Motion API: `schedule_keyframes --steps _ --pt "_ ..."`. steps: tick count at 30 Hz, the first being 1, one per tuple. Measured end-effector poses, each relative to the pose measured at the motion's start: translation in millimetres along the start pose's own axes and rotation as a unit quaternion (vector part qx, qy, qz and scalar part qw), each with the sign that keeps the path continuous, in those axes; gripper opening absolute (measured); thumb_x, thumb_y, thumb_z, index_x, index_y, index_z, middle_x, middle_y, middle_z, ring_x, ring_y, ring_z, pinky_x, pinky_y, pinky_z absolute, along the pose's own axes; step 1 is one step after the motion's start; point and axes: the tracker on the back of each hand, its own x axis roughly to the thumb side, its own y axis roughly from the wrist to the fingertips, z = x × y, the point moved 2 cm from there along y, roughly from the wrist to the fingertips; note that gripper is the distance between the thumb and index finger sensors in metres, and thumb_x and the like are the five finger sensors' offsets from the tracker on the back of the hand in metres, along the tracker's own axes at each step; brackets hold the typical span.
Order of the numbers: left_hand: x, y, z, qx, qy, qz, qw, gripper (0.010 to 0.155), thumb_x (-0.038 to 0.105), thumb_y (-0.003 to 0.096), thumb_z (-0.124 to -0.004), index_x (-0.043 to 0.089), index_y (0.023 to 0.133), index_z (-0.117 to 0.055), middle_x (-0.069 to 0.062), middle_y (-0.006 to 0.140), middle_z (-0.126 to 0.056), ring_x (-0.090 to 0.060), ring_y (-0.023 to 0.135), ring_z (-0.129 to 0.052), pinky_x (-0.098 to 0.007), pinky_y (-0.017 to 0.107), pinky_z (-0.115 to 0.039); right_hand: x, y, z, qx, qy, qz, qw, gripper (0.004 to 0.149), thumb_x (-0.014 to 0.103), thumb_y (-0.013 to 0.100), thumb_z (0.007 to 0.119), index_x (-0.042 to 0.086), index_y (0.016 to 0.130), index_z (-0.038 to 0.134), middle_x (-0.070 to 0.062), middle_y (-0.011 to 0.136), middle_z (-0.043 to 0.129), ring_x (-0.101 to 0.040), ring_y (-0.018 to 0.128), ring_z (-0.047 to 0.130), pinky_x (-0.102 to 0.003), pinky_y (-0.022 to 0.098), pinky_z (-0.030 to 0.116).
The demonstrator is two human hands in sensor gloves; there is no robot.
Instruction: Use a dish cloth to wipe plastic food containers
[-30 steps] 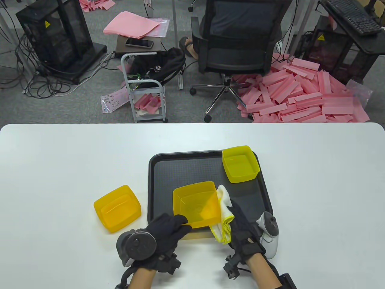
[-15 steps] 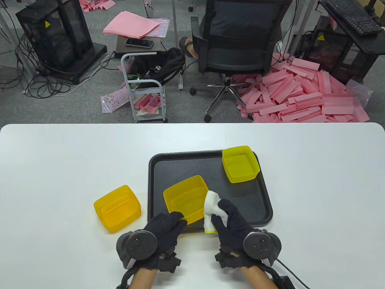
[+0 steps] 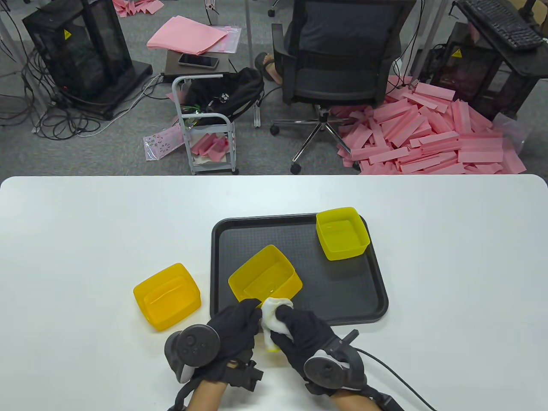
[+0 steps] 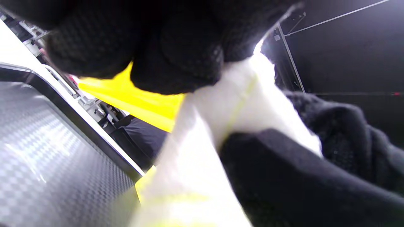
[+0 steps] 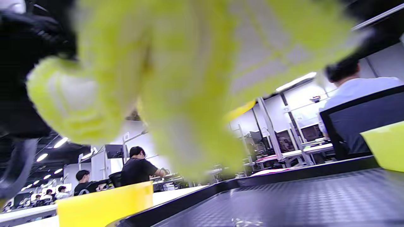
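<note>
My left hand [image 3: 239, 321] grips the near rim of a yellow plastic container [image 3: 265, 276] and holds it tilted over the near part of the black tray [image 3: 342, 295]. My right hand [image 3: 295, 329] holds a white and yellow dish cloth [image 3: 274, 317] against the container's near wall, beside my left fingers. In the left wrist view the cloth [image 4: 221, 126] is pressed between the gloved fingers [image 4: 176, 63] and the yellow container [image 4: 142, 101]. In the right wrist view the blurred cloth [image 5: 176, 78] fills the top.
A second yellow container [image 3: 342, 233] stands at the tray's far right corner. A third, orange-yellow one [image 3: 167, 296] stands on the white table [image 3: 85, 235] left of the tray. An office chair and pink foam strips lie beyond the far edge.
The container has turned and shifted left and down. My right hand has moved the cloth from its right side around to its near wall, next to my left hand.
</note>
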Motion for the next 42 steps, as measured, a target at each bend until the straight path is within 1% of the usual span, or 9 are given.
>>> schedule_keyframes --steps 2,5,12,16,23,28,33,38,42 --pt "-2 -1 2 0.004 0.001 0.002 1.0 0.046 0.04 0.0476 -0.073 0.013 0.081 -0.091 -0.002 0.042 -0.104 -0.028 0.036 -0.101 -0.043 0.026 -0.087 0 1 1 0.005 0.015 0.011 1.0 0.063 0.05 0.054 0.08 0.019 0.1 0.05 -0.002 0.078 0.081 -0.029 0.057 0.095 -0.037 0.035 0.089" --pt "-4 -1 2 -0.002 -0.008 0.001 1.0 0.046 0.04 0.0476 -0.073 0.013 0.081 -0.091 -0.002 0.042 -0.104 -0.028 0.037 -0.101 -0.043 0.026 -0.087 -6 2 -4 -0.005 0.006 0.013 1.0 0.062 0.05 0.054 0.08 0.02 0.1 0.051 -0.002 0.077 0.082 -0.029 0.055 0.096 -0.036 0.035 0.09" --pt "-2 0 -1 -0.013 -0.002 -0.009 1.0 0.046 0.041 0.0474 -0.075 0.013 0.08 -0.092 -0.002 0.041 -0.105 -0.028 0.037 -0.101 -0.043 0.027 -0.087 -45 0 -24 -0.04 0.02 0.093 0.995 0.06 0.047 0.055 0.079 0.019 0.101 0.052 -0.003 0.078 0.082 -0.03 0.056 0.095 -0.038 0.034 0.089" --pt "-1 0 -2 -0.021 0.006 -0.013 1.0 0.044 0.041 0.0464 -0.081 0.015 0.08 -0.092 -0.003 0.042 -0.104 -0.028 0.037 -0.1 -0.044 0.028 -0.086 -70 -5 -35 -0.057 0.043 0.14 0.988 0.058 0.046 0.056 0.077 0.018 0.101 0.053 -0.004 0.079 0.083 -0.031 0.056 0.095 -0.038 0.034 0.089" --pt "0 0 8 -0.009 0.067 -0.019 0.998 0.041 0.044 0.0433 -0.088 0.023 0.078 -0.096 -0.006 0.05 -0.101 -0.033 0.046 -0.096 -0.047 0.032 -0.082 -93 -11 -49 -0.078 0.068 0.187 0.977 0.057 0.046 0.056 0.075 0.018 0.101 0.055 -0.004 0.079 0.084 -0.029 0.046 0.097 -0.033 0.024 0.089" --pt "0 4 35 -0.001 0.116 -0.009 0.993 0.041 0.045 0.0426 -0.089 0.027 0.078 -0.097 -0.007 0.056 -0.099 -0.034 0.051 -0.095 -0.048 0.034 -0.08 -102 -12 -50 -0.077 0.074 0.2 0.974 0.056 0.046 0.056 0.075 0.019 0.101 0.055 -0.004 0.08 0.084 -0.029 0.046 0.097 -0.033 0.023 0.088" --pt "-8 3 79 0.016 0.141 0.015 0.99 0.04 0.044 0.0428 -0.089 0.027 0.079 -0.097 -0.008 0.059 -0.099 -0.036 0.053 -0.094 -0.049 0.036 -0.079 -108 -14 -48 -0.072 0.081 0.21 0.972 0.056 0.045 0.056 0.076 0.019 0.101 0.055 -0.005 0.08 0.084 -0.029 0.045 0.097 -0.033 0.023 0.088" --pt "-28 -6 124 0.032 0.18 0.052 0.982 0.041 0.043 0.0428 -0.089 0.028 0.08 -0.097 -0.009 0.061 -0.098 -0.037 0.056 -0.093 -0.05 0.037 -0.078 -109 -13 -48 -0.069 0.079 0.213 0.971 0.056 0.045 0.056 0.076 0.019 0.101 0.055 -0.005 0.08 0.084 -0.029 0.046 0.096 -0.033 0.024 0.088" --pt "-50 -16 153 0.043 0.196 0.085 0.976 0.04 0.042 0.0425 -0.089 0.028 0.08 -0.097 -0.008 0.062 -0.099 -0.037 0.058 -0.093 -0.051 0.039 -0.078 -110 -13 -47 -0.065 0.076 0.215 0.971 0.056 0.045 0.056 0.075 0.019 0.101 0.055 -0.005 0.08 0.084 -0.029 0.046 0.096 -0.033 0.024 0.088"
